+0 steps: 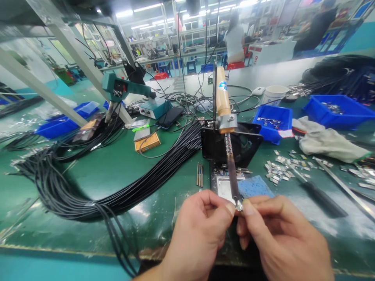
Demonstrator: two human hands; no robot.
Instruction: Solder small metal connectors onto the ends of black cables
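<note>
on soldering iron [229, 145], blue label [222, 86], lettering illegible

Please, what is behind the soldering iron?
Behind the soldering iron is a black fan. The iron covers a strip near its middle, so that part cannot be seen.

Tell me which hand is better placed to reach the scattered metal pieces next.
Probably the right hand: the scattered metal pieces lie beyond it, on its side, while the left hand would have to cross over. Both are occupied with a small metal part by the soldering iron.
</note>
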